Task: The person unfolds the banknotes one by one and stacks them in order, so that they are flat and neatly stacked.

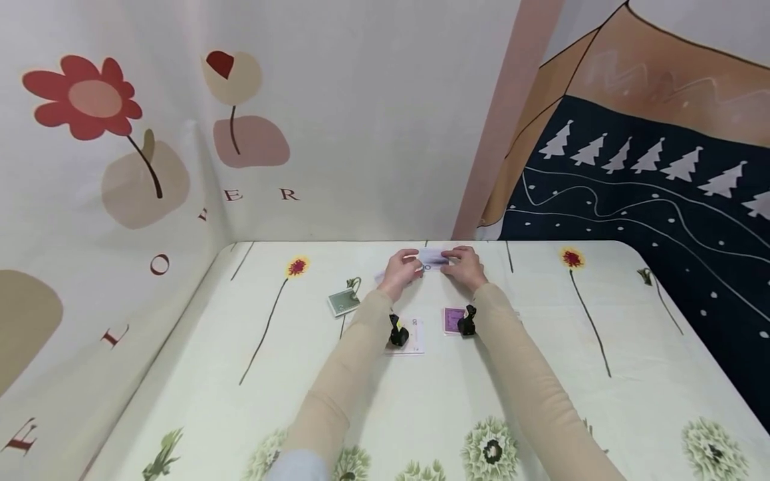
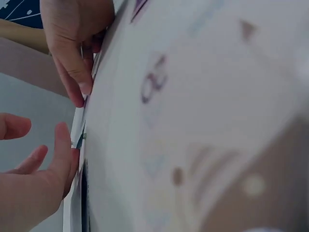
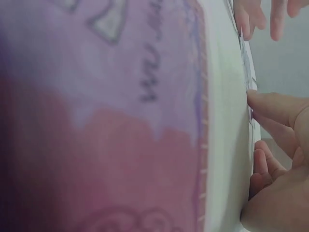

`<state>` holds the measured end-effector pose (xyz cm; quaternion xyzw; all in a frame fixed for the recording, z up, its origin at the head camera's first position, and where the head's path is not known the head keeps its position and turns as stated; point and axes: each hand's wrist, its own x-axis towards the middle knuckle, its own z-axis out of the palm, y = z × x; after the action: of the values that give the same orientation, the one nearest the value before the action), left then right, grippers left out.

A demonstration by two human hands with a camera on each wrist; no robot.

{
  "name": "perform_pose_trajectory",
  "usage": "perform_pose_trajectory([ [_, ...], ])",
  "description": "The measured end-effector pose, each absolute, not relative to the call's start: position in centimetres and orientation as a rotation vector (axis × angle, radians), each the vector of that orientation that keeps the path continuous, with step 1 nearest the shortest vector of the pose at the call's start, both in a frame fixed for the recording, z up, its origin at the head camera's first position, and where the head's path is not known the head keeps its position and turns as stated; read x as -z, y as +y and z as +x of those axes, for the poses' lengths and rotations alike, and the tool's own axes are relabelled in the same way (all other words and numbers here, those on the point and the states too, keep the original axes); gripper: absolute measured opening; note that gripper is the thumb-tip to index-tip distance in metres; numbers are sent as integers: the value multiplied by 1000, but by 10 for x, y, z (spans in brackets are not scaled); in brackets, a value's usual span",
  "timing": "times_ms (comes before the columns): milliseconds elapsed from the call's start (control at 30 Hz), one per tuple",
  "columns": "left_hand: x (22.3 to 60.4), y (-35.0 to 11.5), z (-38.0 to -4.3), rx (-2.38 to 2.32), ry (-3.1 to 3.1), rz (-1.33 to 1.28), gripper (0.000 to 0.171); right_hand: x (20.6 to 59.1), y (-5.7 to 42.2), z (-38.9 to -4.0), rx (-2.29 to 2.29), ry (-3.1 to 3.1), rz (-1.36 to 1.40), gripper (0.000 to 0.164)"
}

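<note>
**Lavender note (image 1: 430,257) near the far edge of the tabletop (image 1: 421,407): apparent positioning step**

The step in hand is judged to be placing or straightening the lavender note, which lies between the two hands; the next move would call for settling it flat and square, then letting go cleanly. From left to right: the green note (image 1: 344,302) lies by itself, slightly turned, well apart from the hands. Another note (image 1: 378,276), mostly hidden, shows its end beside the left hand (image 1: 402,272). This hand reaches the left end of the lavender note with its fingers spread and fairly straight, several lifted away; it does not appear to grasp, and whether its nearest fingertip presses the paper cannot be told. Nearer the person, the pale note (image 1: 415,341) lies partly covered by the left wrist camera (image 1: 398,333). The lavender note follows, its middle uncovered. The purple note (image 1: 454,319) lies to the right of the pale one, apart from it and partly covered by the right wrist camera (image 1: 466,322). At far right, the right hand (image 1: 464,267) appears to pinch the lavender note's right end between thumb and forefinger, its remaining fingers bent.
</note>
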<state>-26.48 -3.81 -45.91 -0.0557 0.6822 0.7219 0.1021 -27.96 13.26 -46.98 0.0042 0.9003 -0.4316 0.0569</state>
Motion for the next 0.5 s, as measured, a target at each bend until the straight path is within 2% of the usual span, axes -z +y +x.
perform_pose_trajectory([
  [233, 452, -47, -266, -2177, 1824, -218, 46, 468, 132, -277, 1316, 2715, 12, 42],
  [500, 459, -43, -268, -2190, 1829, -199, 39, 467, 130, -274, 1204, 2745, -54, 42],
])
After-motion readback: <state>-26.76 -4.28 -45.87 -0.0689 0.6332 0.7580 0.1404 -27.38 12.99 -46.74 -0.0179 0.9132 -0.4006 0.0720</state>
